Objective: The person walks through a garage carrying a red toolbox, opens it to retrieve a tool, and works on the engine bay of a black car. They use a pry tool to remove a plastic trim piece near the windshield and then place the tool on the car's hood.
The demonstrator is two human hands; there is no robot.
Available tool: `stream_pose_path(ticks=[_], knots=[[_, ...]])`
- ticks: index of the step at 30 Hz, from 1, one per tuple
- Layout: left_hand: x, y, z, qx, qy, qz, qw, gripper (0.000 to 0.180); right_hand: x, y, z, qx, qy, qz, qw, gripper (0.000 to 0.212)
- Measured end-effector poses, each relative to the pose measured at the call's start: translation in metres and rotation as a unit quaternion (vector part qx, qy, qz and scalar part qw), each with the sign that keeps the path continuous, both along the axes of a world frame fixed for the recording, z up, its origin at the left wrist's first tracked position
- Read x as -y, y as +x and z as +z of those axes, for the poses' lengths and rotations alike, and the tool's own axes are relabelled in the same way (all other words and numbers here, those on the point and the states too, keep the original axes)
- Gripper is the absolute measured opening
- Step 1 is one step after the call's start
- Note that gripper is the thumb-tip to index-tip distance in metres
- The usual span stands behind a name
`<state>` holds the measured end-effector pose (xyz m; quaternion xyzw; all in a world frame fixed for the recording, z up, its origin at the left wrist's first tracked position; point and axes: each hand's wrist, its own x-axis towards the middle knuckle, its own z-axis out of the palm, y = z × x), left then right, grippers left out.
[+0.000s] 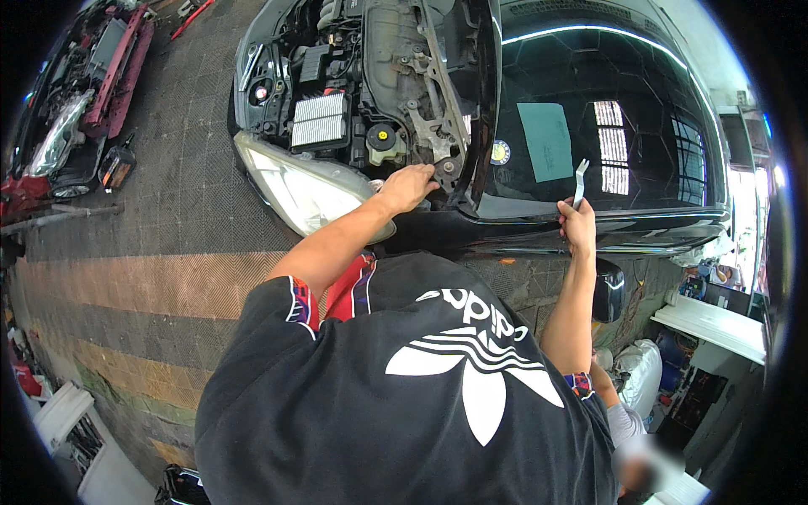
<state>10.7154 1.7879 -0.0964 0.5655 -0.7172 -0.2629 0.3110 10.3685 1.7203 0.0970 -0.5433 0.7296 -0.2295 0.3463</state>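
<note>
My left hand (411, 187) reaches into the rear corner of a car's engine bay. Its fingers are bent together beside the exposed metal wiper linkage (431, 130), near a round pivot (449, 167); what they grip, if anything, is hidden. Over the lower edge of the dark windshield (648, 139), my right hand (577, 223) holds a silver fork-tipped pry tool (580, 181), its prongs pointing up and away from me. A reservoir with a black and yellow cap (383, 136) sits just beyond my left hand.
A cloudy headlight (295, 185) lies below my left forearm. Beyond it is a pleated air filter (320, 120). The black side mirror (609, 290) juts out by my right arm. Another person (627, 425) is at lower right. A partly dismantled car front (93, 93) stands at far left.
</note>
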Motion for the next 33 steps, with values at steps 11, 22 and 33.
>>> stream_pose_path(ticks=[11, 22, 33], knots=[[0.017, 0.002, 0.001, 0.000, -0.012, -0.041, 0.999, 0.044, 0.000, -0.015, -0.007, 0.026, 0.027, -0.026, 0.999, 0.010], [0.015, 0.005, -0.014, -0.057, 0.020, -0.035, 0.998, 0.042, 0.026, 0.014, 0.004, 0.015, 0.012, 0.003, 1.000, 0.011], [0.034, 0.010, 0.002, -0.082, 0.000, -0.041, 0.996, 0.044, 0.021, -0.004, -0.003, -0.080, 0.086, 0.013, 0.993, 0.011]])
